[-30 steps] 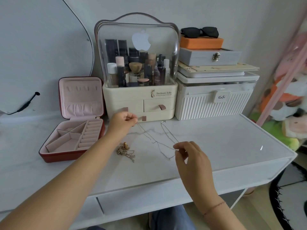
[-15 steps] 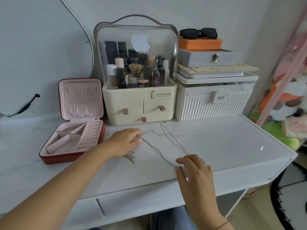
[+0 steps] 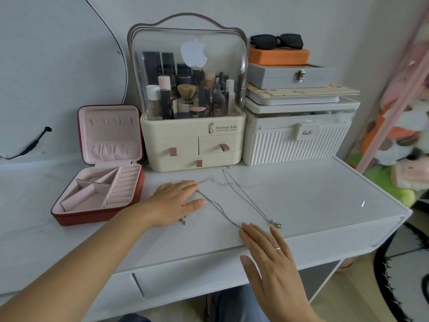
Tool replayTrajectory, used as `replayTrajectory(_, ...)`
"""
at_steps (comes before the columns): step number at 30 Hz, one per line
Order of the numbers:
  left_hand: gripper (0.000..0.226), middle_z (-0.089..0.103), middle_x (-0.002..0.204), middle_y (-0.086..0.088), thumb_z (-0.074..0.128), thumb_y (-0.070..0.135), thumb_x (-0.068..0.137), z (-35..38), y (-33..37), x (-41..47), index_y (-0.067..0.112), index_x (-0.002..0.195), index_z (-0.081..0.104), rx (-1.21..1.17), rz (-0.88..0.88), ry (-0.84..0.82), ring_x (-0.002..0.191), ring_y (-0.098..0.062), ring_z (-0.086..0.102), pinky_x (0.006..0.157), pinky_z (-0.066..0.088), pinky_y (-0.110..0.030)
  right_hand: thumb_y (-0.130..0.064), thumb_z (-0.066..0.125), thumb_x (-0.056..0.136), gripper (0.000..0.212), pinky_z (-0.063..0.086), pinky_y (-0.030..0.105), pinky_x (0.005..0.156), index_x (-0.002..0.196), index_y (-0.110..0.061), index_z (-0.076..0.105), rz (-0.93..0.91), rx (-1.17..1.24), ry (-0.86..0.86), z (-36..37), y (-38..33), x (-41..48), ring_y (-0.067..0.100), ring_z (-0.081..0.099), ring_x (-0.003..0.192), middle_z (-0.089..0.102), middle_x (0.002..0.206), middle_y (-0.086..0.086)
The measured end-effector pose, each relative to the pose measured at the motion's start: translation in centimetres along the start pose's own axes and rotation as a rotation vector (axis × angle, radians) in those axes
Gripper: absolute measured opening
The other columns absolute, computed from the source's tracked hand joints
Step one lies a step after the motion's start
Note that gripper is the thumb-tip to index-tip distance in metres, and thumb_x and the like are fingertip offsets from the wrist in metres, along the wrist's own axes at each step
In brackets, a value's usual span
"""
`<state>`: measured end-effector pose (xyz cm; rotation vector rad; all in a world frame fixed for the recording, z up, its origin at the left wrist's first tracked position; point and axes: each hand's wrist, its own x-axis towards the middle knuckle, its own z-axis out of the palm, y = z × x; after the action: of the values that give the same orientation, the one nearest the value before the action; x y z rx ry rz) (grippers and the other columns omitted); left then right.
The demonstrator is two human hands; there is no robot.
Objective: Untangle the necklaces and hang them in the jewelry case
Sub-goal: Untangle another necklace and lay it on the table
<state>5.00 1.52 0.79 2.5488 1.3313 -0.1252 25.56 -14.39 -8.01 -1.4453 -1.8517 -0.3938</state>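
Logging progress: the silver necklace [image 3: 246, 198] lies stretched out on the middle of the tabletop [image 3: 313, 194] in two near-straight strands.
- One strand runs from a clasp near the back edge, just in front of the cosmetics organiser [image 3: 192, 145], to a pendant [image 3: 276, 224] toward the front edge.
- The other strand runs from the fingertips of the left hand [image 3: 174, 204] to the fingertips of the right hand [image 3: 271, 254].
- No knots show along either strand. Whether they are one chain or two cannot be told at this resolution.

Hands:
- The left lies flat, palm down, fingers straight.
- A small gold piece [image 3: 183, 220] peeks out from under its heel; the rest is hidden, so its tangle cannot be judged.
- The right is spread with straight fingers over the front edge. Contact with the chain is uncertain.
- Neither hand pinches anything.

The jewelry case [image 3: 69, 216] stands open by the left edge with its lid upright. The lid hooks [image 3: 111, 122] are bare and no jewellery shows in the compartments.

Judgement: the silver chain looks sorted. The gold piece is not yet checked, and all the hanging remains to be done.
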Motion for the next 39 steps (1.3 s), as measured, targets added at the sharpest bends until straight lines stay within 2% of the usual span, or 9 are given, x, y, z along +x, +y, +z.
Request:
replayTrajectory(7,0.075,-0.002,0.162,0.004,0.019,0.063,0.094,0.3,1.7,3.1,0.02,0.154,0.004,0.032,-0.01,0.007,0.148,-0.008,-0.003,0.119,0.0,-0.031,-0.041,0.022,0.105,0.047,0.024,0.034,0.114,0.134,-0.015,0.049,0.06,-0.036,0.031,0.9,-0.8,-0.4,0.013,0.045,0.13,0.056,0.137,0.0)
replayTrajectory(12,0.068,0.011,0.161,0.001,0.025,0.058,0.097,-0.2,2.9,5.1,0.015,0.15,0.019,0.001,0.017,0.075,0.147,-0.013,0.01,0.115,0.008,-0.029,-0.04,0.021,0.105,0.044,0.025,0.033,0.113,0.132,-0.016,0.047,0.049,-0.029,0.054,0.7,-0.6,-0.3,0.012,0.046,0.129,0.056,0.136,0.0)
replayTrajectory(16,0.069,0.006,0.162,0.001,0.027,0.055,0.098,-0.2,3.4,4.9,0.015,0.153,0.012,-0.088,0.008,0.099,0.147,-0.015,0.007,0.115,0.006,-0.026,-0.04,0.022,0.105,0.043,0.026,0.033,0.112,0.131,-0.018,0.048,0.064,-0.02,0.056,0.8,-0.5,-0.4,0.012,0.046,0.129,0.055,0.136,-0.001)
replayTrajectory(20,0.065,0.019,0.159,-0.001,0.029,0.052,0.099,-0.9,3.0,3.9,0.013,0.151,0.02,-0.062,0.012,0.09,0.145,-0.015,0.018,0.112,0.012,-0.025,-0.038,0.023,0.105,0.041,0.027,0.035,0.111,0.131,-0.02,0.049,0.041,-0.011,0.072,0.9,-0.5,-0.5,0.011,0.045,0.13,0.054,0.137,-0.003)
replayTrajectory(24,0.073,0.001,0.162,0.005,0.021,0.061,0.096,-0.5,1.9,4.3,0.019,0.154,0.007,0.035,-0.021,0.012,0.148,-0.008,0.0,0.117,0.001,-0.029,-0.038,0.024,0.104,0.041,0.028,0.034,0.111,0.131,-0.02,0.049,0.042,-0.003,0.079,0.9,-0.3,-0.8,0.011,0.045,0.13,0.055,0.136,-0.003)
replayTrajectory(27,0.075,-0.003,0.162,0.007,0.016,0.064,0.094,-0.1,1.7,5.4,0.021,0.154,0.004,0.073,-0.051,0.03,0.148,-0.01,-0.003,0.117,0.001,-0.033,-0.038,0.024,0.104,0.041,0.026,0.031,0.113,0.131,-0.02,0.05,0.069,-0.004,0.07,0.8,-0.4,-0.8,0.012,0.046,0.129,0.055,0.136,-0.003)
replayTrajectory(30,0.076,0.006,0.162,0.006,0.016,0.066,0.093,0.1,2.0,6.2,0.021,0.154,0.01,0.084,-0.074,0.087,0.148,-0.016,0.004,0.118,0.006,-0.035,-0.04,0.023,0.103,0.042,0.023,0.029,0.112,0.13,-0.021,0.05,0.106,-0.015,0.043,0.6,-0.6,-0.5,0.011,0.046,0.127,0.056,0.136,-0.004)
replayTrajectory(34,0.067,0.024,0.157,0.001,0.024,0.059,0.096,-0.1,2.5,6.1,0.016,0.147,0.028,0.005,-0.021,0.23,0.142,-0.018,0.024,0.112,0.02,-0.032,-0.042,0.022,0.103,0.043,0.021,0.025,0.11,0.13,-0.023,0.051,0.138,0.002,0.025,0.3,-0.8,0.0,0.009,0.047,0.125,0.058,0.134,-0.006)
replayTrajectory(39,0.075,0.003,0.162,0.003,0.02,0.062,0.096,0.3,1.9,5.9,0.016,0.154,0.01,0.038,-0.005,0.083,0.148,-0.01,0.002,0.118,0.003,-0.029,-0.04,0.022,0.103,0.043,0.021,0.027,0.111,0.13,-0.023,0.05,0.115,0.003,0.019,0.4,-0.5,-0.1,0.008,0.046,0.127,0.056,0.136,-0.007)
